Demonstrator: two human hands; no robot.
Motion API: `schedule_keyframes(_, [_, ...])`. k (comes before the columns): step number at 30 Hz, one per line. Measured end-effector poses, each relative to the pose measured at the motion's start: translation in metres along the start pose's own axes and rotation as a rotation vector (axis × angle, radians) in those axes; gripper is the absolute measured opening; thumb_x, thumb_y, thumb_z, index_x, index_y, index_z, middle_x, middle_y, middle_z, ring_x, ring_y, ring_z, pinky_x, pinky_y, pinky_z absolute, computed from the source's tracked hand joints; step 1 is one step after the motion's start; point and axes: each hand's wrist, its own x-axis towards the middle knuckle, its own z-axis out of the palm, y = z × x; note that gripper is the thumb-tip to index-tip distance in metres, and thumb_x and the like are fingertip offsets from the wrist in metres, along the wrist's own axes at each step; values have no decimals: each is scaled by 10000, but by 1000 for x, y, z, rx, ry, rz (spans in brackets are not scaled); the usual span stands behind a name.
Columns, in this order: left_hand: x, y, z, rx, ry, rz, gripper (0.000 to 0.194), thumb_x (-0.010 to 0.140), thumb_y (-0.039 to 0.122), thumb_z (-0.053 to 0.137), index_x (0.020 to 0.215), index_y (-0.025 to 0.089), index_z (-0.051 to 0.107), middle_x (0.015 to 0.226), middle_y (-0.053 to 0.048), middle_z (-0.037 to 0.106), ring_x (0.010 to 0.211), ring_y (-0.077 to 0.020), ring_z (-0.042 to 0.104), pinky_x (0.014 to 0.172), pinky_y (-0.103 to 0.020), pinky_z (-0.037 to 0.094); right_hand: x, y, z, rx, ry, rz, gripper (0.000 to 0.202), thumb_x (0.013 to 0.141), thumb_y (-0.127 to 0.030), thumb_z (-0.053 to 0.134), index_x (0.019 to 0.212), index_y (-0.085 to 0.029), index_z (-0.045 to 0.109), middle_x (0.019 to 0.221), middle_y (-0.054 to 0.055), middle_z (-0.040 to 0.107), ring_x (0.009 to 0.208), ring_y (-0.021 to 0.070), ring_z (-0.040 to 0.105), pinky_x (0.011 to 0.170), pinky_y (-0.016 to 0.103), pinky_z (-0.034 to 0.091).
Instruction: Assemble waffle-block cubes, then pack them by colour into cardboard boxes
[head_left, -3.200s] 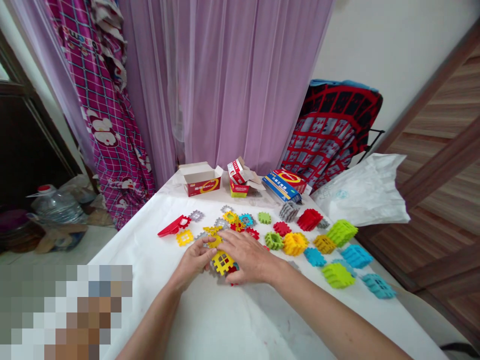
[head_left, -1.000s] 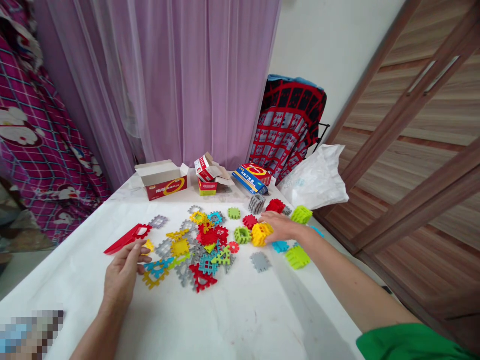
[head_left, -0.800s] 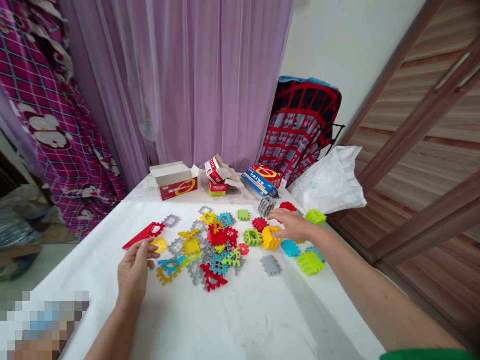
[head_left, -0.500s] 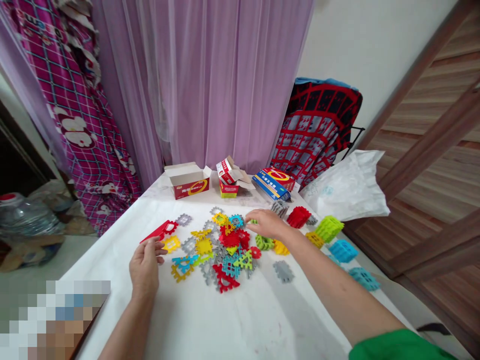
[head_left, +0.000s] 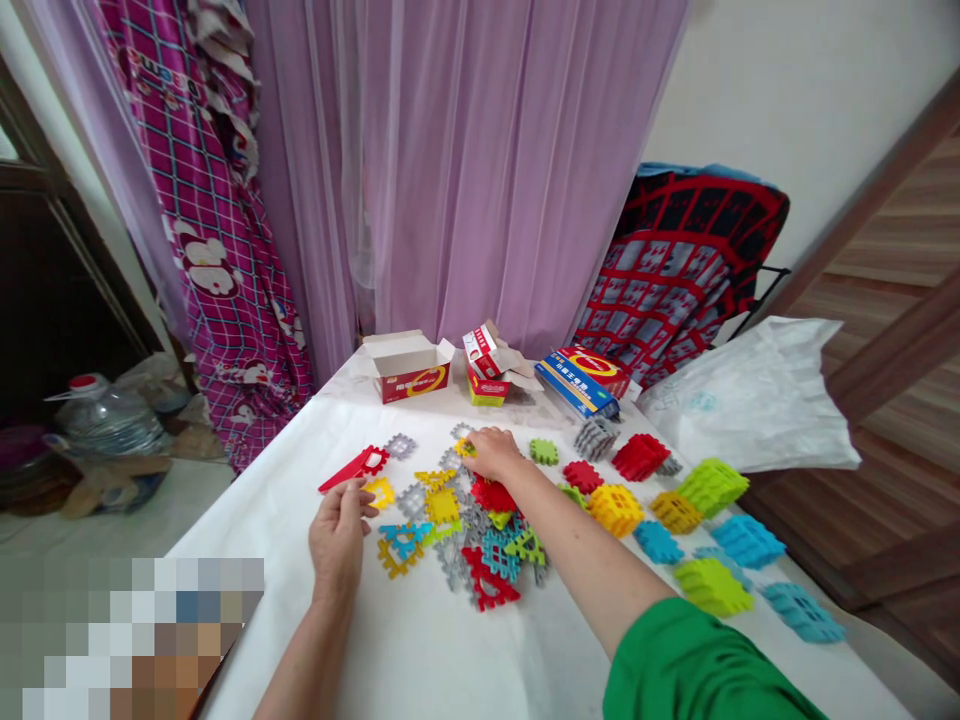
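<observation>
My left hand (head_left: 341, 525) is at the left of the pile, its fingers bent around the end of a long red piece (head_left: 349, 470). A red toothed piece (head_left: 376, 460) and a yellow one (head_left: 380, 493) lie beside it. My right hand (head_left: 491, 452) reaches over the pile, its fingertips closed at a small yellow toothed piece (head_left: 463, 447). Below them are a yellow square (head_left: 442, 506), a blue square (head_left: 500, 554) and a red triangle (head_left: 489, 580), among several grey pieces. My right forearm hides part of the pile.
Sorted stacks stand at the right: yellow (head_left: 615, 509), red (head_left: 640, 456), green (head_left: 712, 486) and blue (head_left: 748, 540). Behind are an open red box (head_left: 415, 385), small boxes (head_left: 487, 385), a blue box (head_left: 577, 385) and a white plastic bag (head_left: 757, 400).
My right hand has moved left across the pile, from the green pieces to the yellow piece. The view has turned, showing more of the stacks. My left hand stays by the red piece.
</observation>
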Motion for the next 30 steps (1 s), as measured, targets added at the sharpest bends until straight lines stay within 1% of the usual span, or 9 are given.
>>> schedule_keyframes(5, [-1,-3,1,58,-20,39,419,755,559,551,869,168,650,673,-24,667,536,-153,625,411,-229,438,-1,4,-4,200,65,-51,360,833,-315,612,1182,-232,645,1238,86,660,1174,261,566,1019,395,370])
schedule_keyframes(8, [-5,-3,2,106,-47,91,395,740,539,587,893,182,662,734,-31,697,579,-155,636,474,-251,485,-9,2,-12,362,47,-97,327,879,-310,554,1170,-190,646,1180,69,687,1033,207,637,896,309,468])
schedule_keyframes(11, [-11,-3,5,179,-83,196,352,710,499,635,903,210,690,856,-44,723,643,-149,627,580,-275,516,-25,-2,-18,632,-90,-152,268,921,-309,472,1017,-173,681,968,38,725,830,161,675,660,235,499])
schedule_keyframes(14, [-17,-3,9,233,-152,285,316,707,477,647,893,230,709,944,-49,725,637,-135,596,621,-286,517,-40,-5,-23,1056,-307,-105,200,890,-287,491,926,-165,646,945,48,698,727,129,674,478,176,389])
schedule_keyframes(16, [-21,-3,12,239,-213,309,319,712,485,647,902,238,716,936,-42,727,616,-128,582,647,-293,524,-47,-6,-24,1185,-384,-61,126,840,-251,547,906,-168,614,953,38,680,668,101,658,431,156,310])
schedule_keyframes(19, [-26,-2,14,239,-303,306,346,734,507,629,934,241,723,908,-37,732,603,-125,580,647,-288,526,-53,-7,-24,1129,-475,-86,118,796,-195,582,912,-178,595,887,0,674,572,71,606,428,157,285])
schedule_keyframes(24, [-32,-2,17,214,-454,199,420,761,535,593,997,210,717,779,-14,716,514,-105,559,510,-240,480,-59,-8,-18,845,-598,-235,184,787,-133,581,959,-197,580,743,-56,640,544,90,584,545,198,435])
schedule_keyframes(27, [-35,-2,19,179,-541,132,417,723,551,614,923,200,717,723,-4,703,464,-87,524,461,-223,452,-64,-8,-16,712,-569,-321,211,799,-147,585,1000,-210,591,718,-60,623,598,116,602,563,208,441])
schedule_keyframes(30, [-36,0,21,148,-594,76,407,670,558,651,847,194,695,631,17,657,434,-81,501,421,-210,417,-66,-8,-14,592,-414,-356,216,765,-162,633,977,-200,618,694,-56,605,649,137,586,590,221,427])
